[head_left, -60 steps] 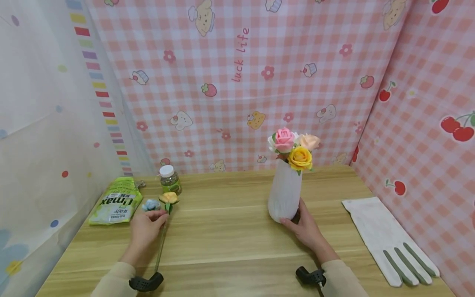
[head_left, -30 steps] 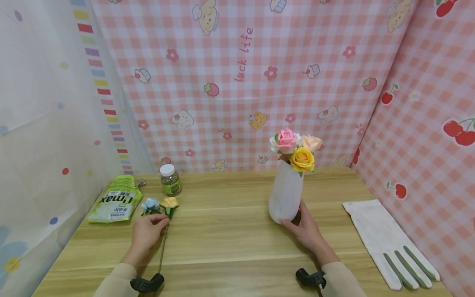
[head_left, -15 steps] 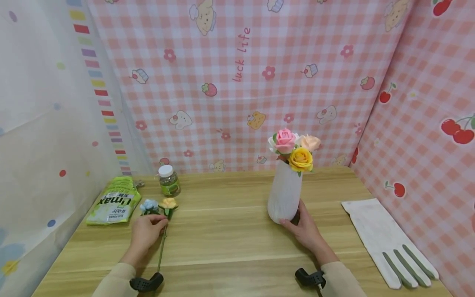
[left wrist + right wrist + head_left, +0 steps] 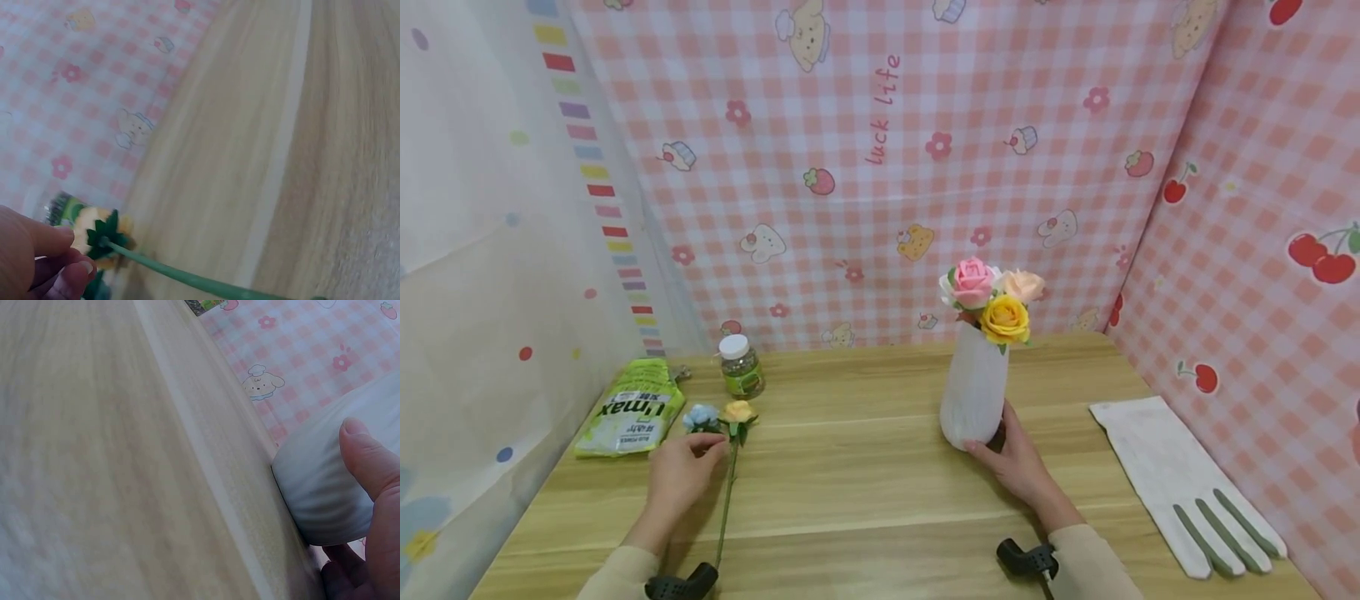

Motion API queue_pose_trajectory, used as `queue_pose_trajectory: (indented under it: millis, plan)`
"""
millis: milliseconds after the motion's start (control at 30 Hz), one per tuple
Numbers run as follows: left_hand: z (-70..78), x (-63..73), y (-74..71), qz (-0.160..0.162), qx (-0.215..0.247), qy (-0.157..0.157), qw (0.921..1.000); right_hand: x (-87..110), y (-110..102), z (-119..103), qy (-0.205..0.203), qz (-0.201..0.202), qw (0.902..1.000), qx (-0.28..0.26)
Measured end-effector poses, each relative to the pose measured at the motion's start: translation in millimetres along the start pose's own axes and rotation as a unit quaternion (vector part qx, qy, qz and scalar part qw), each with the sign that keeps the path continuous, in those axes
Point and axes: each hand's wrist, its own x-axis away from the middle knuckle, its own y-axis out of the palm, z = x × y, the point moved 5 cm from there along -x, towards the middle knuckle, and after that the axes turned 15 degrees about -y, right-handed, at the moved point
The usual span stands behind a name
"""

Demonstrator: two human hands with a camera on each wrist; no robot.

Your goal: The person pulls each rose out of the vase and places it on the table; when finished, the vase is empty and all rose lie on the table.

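A yellow-orange artificial rose [image 4: 739, 412] with a long green stem lies on the table at the left, beside a blue flower [image 4: 702, 417]. My left hand [image 4: 681, 475] is just left of the rose's stem, its loosely bent fingertips right at the green leaves. The left wrist view has the thumb and fingers beside the rose head [image 4: 81, 231], not around the stem [image 4: 187, 279]. Over on the right, my right hand [image 4: 1022, 471] grips the base of a white ribbed vase [image 4: 973, 392], thumb in front. Pink, peach, yellow and white roses [image 4: 1004, 318] stand in it.
Behind the flowers is a small jar [image 4: 742, 371] with a white lid. A green-and-white bag [image 4: 632, 412] lies at the far left. White gloves [image 4: 1180, 475] with grey-green strips lie along the right edge. Patterned cloth walls [image 4: 820, 267] enclose the wooden table [image 4: 850, 483].
The yellow-orange rose came down a little beside the blue flower. My left hand, which pinched its stem, has since shifted slightly left, off it. The right hand and vase stay put.
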Motion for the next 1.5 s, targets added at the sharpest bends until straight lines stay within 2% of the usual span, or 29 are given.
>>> queue_pose_trajectory:
  millis: [200, 300, 433, 533, 600, 700, 867, 967, 1100, 1333, 1500]
  plan:
    - [13.6, 8.3, -15.2, 0.033, 0.010, 0.033, 0.9989, -0.6, -2, 0, 0.004, 0.000, 1.0000, -0.001]
    - [18.0, 13.7, -16.7, 0.015, 0.011, 0.037, 0.9991, -0.4, -2, 1, 0.006, 0.001, 1.0000, -0.002]
    - [16.4, 21.1, -14.0, -0.022, 0.010, 0.028, 0.9993, 0.3, -1, 2, 0.009, 0.001, 0.9999, -0.008]
    - [15.9, 24.5, -13.8, -0.027, 0.017, 0.022, 0.9992, 0.5, -1, 2, 0.011, 0.000, 0.9998, -0.014]
    - [19.7, 24.9, -14.8, -0.030, 0.023, 0.021, 0.9991, 0.5, 0, 2, 0.012, -0.001, 0.9998, -0.016]
    - [33.9, 23.2, -16.5, -0.050, 0.043, 0.019, 0.9977, 0.6, 0, 0, 0.010, -0.001, 0.9998, -0.014]
    - [73.6, 17.8, -16.2, -0.090, 0.088, 0.025, 0.9917, 0.6, -1, -1, 0.010, 0.000, 0.9999, -0.013]
    - [103.3, 17.7, -12.8, -0.102, 0.105, 0.040, 0.9883, 0.6, -1, -1, 0.010, 0.000, 0.9999, -0.011]
    - [145.2, 23.1, -2.1, -0.125, 0.143, 0.068, 0.9794, -0.1, -2, -2, 0.010, -0.001, 0.9999, -0.005]
    - [217.9, 40.1, 21.2, -0.161, 0.207, 0.148, 0.9536, -0.5, -1, -4, 0.009, -0.004, 0.9999, -0.002]
    - [266.5, 50.4, 37.6, -0.168, 0.238, 0.191, 0.9373, 0.1, -1, -3, 0.004, -0.003, 1.0000, -0.005]
